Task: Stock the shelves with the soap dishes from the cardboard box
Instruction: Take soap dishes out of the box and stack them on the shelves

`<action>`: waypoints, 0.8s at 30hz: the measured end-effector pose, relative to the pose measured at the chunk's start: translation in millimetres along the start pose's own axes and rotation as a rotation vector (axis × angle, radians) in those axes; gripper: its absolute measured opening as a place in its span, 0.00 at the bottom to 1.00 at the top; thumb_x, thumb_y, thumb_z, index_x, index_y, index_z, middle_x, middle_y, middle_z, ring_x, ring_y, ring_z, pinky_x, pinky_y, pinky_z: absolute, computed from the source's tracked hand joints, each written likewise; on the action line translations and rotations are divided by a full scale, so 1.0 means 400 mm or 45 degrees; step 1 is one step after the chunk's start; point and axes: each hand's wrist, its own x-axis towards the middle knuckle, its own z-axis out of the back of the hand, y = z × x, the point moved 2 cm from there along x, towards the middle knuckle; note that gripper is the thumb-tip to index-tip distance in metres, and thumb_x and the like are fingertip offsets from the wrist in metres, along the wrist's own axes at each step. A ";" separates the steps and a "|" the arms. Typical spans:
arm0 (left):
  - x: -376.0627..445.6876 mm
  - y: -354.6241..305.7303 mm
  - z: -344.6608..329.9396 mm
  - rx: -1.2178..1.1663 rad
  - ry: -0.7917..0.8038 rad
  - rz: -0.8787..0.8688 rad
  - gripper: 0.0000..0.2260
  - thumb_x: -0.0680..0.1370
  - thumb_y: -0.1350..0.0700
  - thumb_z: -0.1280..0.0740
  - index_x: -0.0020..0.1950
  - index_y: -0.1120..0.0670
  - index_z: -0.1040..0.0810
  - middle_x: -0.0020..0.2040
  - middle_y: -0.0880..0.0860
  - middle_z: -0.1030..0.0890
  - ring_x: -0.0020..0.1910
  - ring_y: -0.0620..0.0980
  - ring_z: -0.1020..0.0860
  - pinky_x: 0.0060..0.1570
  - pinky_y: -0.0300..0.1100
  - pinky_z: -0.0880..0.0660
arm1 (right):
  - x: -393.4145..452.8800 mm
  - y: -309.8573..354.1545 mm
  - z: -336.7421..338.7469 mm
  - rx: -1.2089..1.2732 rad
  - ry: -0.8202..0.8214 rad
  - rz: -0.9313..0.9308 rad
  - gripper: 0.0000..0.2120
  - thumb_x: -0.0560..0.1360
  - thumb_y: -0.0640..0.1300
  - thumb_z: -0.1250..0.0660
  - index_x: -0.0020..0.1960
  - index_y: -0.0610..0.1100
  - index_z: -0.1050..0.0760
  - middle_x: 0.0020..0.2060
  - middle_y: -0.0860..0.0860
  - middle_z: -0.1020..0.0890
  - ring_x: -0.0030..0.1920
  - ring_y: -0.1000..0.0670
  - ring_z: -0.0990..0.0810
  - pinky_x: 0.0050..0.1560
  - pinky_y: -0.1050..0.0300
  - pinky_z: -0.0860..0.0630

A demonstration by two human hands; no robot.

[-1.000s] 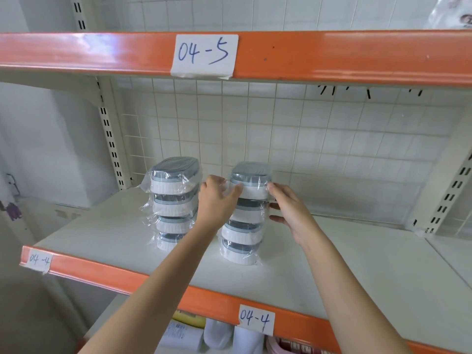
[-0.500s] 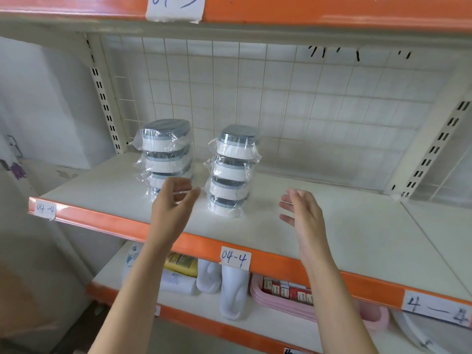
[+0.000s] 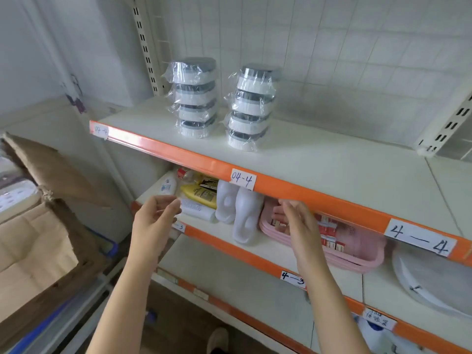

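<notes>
Two stacks of soap dishes stand upright side by side on the white shelf [image 3: 319,159] with the orange front edge labelled 04-4. The left stack [image 3: 194,97] holds four dishes, each a white oval base under a grey lid, each wrapped in clear crinkled plastic film. The right stack [image 3: 251,107] also holds four of the same kind and stands nearer the front edge, a small gap apart from the left one. The cardboard box [image 3: 38,226] sits open at the lower left, its flaps raised; its contents are blurred.
</notes>
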 end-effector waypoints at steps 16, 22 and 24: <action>-0.213 0.049 0.458 0.019 -0.550 0.105 0.01 0.77 0.56 0.32 0.48 0.52 0.21 0.44 0.53 0.17 0.49 0.52 0.19 0.56 0.52 0.23 | -0.201 -0.009 -0.400 -0.102 0.674 -0.057 0.07 0.80 0.48 0.40 0.46 0.51 0.25 0.43 0.53 0.19 0.48 0.52 0.19 0.51 0.53 0.22; -0.191 0.035 0.697 0.071 -0.721 -0.013 0.01 0.74 0.54 0.30 0.45 0.50 0.21 0.45 0.55 0.17 0.48 0.57 0.18 0.53 0.55 0.23 | -0.260 0.077 -0.666 -0.075 0.913 0.074 0.07 0.80 0.50 0.40 0.48 0.51 0.25 0.45 0.54 0.19 0.48 0.56 0.19 0.47 0.61 0.24; -0.166 0.035 0.767 0.107 -0.755 -0.027 0.03 0.76 0.57 0.30 0.44 0.50 0.22 0.45 0.56 0.17 0.47 0.57 0.19 0.51 0.53 0.23 | -0.272 0.110 -0.749 -0.085 0.966 0.138 0.06 0.80 0.50 0.40 0.49 0.52 0.24 0.44 0.54 0.19 0.48 0.55 0.19 0.49 0.58 0.23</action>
